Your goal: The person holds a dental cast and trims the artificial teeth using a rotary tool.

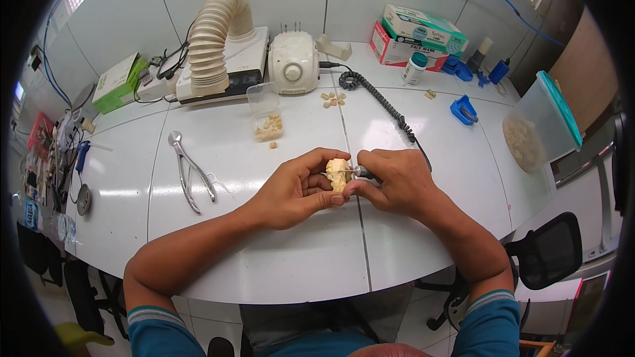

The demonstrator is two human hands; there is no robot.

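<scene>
My left hand (288, 188) has its fingers closed around a yellowish dental cast (337, 170), held over the middle of the table. In my right hand (403, 182) is a rotary handpiece (360, 172), gripped near its metal nose. Its thin bit points left and meets the cast, or lies just in front of it; I cannot tell which. My right thumb rests close to the lower edge of the cast. A coiled dark cord (383, 102) runs from behind the right hand back to a white control unit (293, 63).
Metal forceps (188, 172) lie left of my hands. Beyond them stand a small clear box of tooth-like pieces (268, 129) and an extractor with a ribbed hose (218, 33). Further right are a white bottle (415, 69), a blue holder (463, 110) and a large plastic tub (539, 122).
</scene>
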